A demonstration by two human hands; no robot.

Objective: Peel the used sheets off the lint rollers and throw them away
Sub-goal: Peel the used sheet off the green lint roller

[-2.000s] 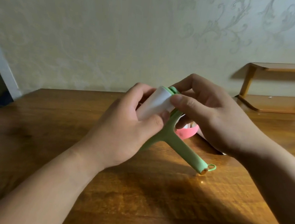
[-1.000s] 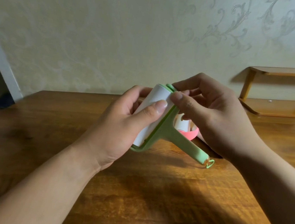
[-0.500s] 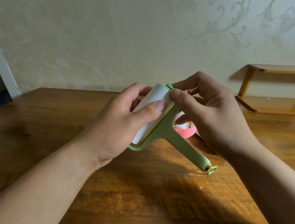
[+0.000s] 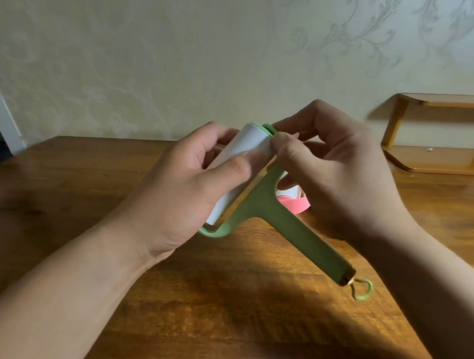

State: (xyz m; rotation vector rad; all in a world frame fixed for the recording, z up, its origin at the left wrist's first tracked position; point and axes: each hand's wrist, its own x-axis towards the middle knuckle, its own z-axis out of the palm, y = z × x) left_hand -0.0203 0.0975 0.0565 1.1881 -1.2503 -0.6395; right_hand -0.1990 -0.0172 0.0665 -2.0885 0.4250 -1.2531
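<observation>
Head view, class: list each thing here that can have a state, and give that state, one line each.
green lint roller: held off the table, handle pointing down-right.
white sheet roll: on the roller, no sheet visibly lifted.
left hand: gripping the roll.
right hand: fingertips pinched at the roll's top edge.
pink roller: behind, mostly hidden.

A brown wooden worktop (image 4: pixel 215 309) with visible grain runs to the wall. On it, behind and partly hidden by the right grip (image 4: pixel 333 178), lies a pink lint roller (image 4: pixel 293 205). Right of that grip stands a small wooden shelf (image 4: pixel 450 159).
</observation>
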